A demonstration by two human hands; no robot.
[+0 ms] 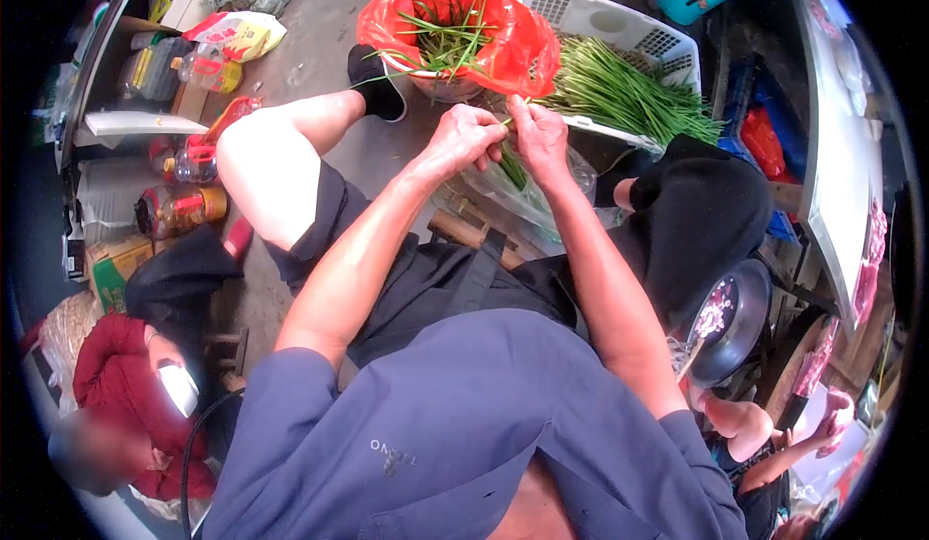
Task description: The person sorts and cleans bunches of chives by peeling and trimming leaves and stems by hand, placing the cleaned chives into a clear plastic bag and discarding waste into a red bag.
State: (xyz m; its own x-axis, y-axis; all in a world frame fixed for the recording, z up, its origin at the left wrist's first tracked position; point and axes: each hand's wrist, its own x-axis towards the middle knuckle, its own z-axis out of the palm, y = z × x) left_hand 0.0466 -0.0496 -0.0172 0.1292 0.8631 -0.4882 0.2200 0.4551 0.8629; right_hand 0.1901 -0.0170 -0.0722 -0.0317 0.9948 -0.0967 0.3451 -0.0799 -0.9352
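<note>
My left hand [463, 140] and my right hand [538, 143] are close together in front of my knees, fingers pinched. Between them is a thin green stalk [506, 122], gripped by both hands. Just beyond them, a red plastic bag [527, 51] lines a bucket and holds cut green stalk pieces [447, 37]. To the right, long green stalks [619, 90] lie bundled in a white plastic basket [680, 51]. Under my hands sits a clear plastic bag [566, 187] with more green stalks [513, 167] inside, partly hidden by my right forearm.
Bottles [184, 211] and packets line a shelf on the left. A person in a dark red top [102, 366] sits at lower left, holding a white object. On the right are a dark pan [747, 322], a white-topped table [840, 143] and another person's arm [774, 467].
</note>
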